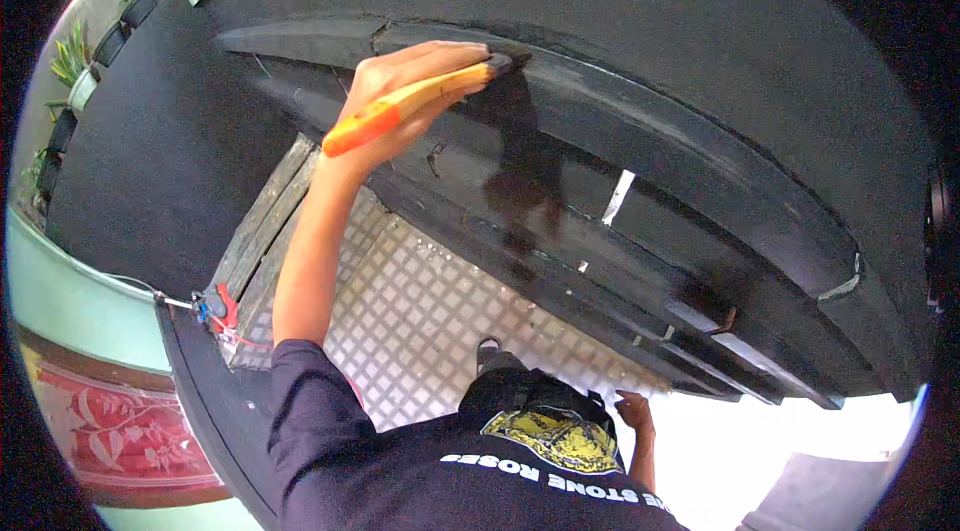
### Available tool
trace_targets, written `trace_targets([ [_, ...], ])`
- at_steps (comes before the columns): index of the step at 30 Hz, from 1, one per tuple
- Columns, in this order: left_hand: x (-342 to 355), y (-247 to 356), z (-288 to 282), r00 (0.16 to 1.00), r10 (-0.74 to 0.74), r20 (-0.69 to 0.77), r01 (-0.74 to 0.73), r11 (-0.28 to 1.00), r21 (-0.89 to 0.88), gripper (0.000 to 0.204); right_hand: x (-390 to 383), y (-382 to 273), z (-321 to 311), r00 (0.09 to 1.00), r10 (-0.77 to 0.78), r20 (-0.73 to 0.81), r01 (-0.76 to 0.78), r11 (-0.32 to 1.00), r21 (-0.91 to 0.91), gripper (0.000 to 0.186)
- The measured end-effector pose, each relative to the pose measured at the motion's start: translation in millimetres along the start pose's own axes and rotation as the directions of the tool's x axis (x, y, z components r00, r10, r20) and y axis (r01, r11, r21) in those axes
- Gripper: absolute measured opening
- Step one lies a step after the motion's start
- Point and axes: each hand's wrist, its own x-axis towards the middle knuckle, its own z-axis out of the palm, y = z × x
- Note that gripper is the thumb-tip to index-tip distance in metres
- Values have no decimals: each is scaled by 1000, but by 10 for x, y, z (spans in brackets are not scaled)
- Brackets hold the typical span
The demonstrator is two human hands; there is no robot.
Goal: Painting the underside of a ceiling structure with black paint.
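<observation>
Orange-tipped brush (408,111), held in left hand (383,79), against dark plank (640,106), right hand (634,413) low, grip unclear

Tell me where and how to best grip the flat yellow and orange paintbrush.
I'd probably take the paintbrush by its orange handle end, from the lower left: that end juts back over the wrist, uncovered, while the bare left hand grips nearer the dark tip.

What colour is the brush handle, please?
The brush handle is yellow with an orange-red end, clearest in the head view.
</observation>
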Motion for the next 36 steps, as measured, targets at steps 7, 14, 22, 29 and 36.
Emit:
trace_targets([
  [7,-366,-846,-464,931,-332,-154,362,896,258,20,-165,-328,-126,994,8,-113,-21,993,-113,37],
  [14,31,-30,7,990,-58,-131,77,986,147,15,-320,-291,-8,1000,-10,-23,5,979,-202,42],
  [22,144,-209,-207,815,-467,-343,578,625,524,17,-177,-1,32,985,-157,-76,155,987,-33,36],
  [29,461,776,327,894,-434,-108,445,890,100,22,-183,-84,-113,1000,-22,0,22,977,-214,35],
  [36,206,49,-20,757,-553,-347,642,534,550,22,-204,-165,-94,979,-192,-74,174,964,-200,37],
])
